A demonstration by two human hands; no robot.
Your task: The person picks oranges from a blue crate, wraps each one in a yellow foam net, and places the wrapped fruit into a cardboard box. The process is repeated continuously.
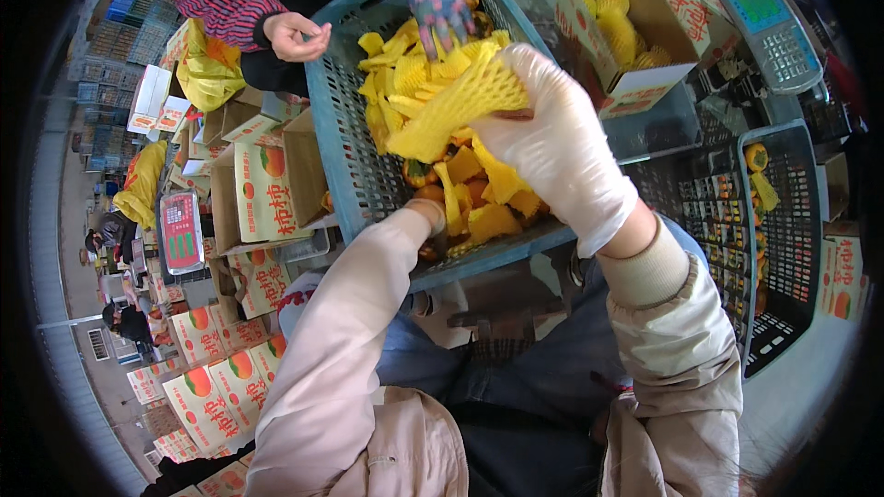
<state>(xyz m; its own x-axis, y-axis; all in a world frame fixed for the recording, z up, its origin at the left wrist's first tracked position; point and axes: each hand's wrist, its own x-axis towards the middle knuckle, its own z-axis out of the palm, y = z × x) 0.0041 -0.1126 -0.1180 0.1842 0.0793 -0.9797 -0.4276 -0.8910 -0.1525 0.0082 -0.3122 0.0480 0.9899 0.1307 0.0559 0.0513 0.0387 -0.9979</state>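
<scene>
My right hand (pixel 552 131), in a thin whitish glove, grips a yellow foam fruit net (pixel 459 110) above a blue-green plastic crate (pixel 356 179). The net stretches from my fingers toward the crate's middle. Low at the crate's near left side, my left hand (pixel 429 212) reaches in; its fingers are mostly hidden, so what they hold cannot be seen. Orange persimmons (pixel 418 172) show beneath and beside loose foam nets (pixel 494 219). Across from me, a co-worker's patterned gloved hand (pixel 438 7) reaches into the same crate. That person's other hand (pixel 297 36) is bare, at the crate's left rim.
An open carton (pixel 625 72) with netted fruit stands beyond the crate to the right, beside a digital scale (pixel 772 31). A dark crate (pixel 784 255) with persimmons stands at right. Printed cartons (pixel 266 190) and another scale (pixel 182 231) crowd the left.
</scene>
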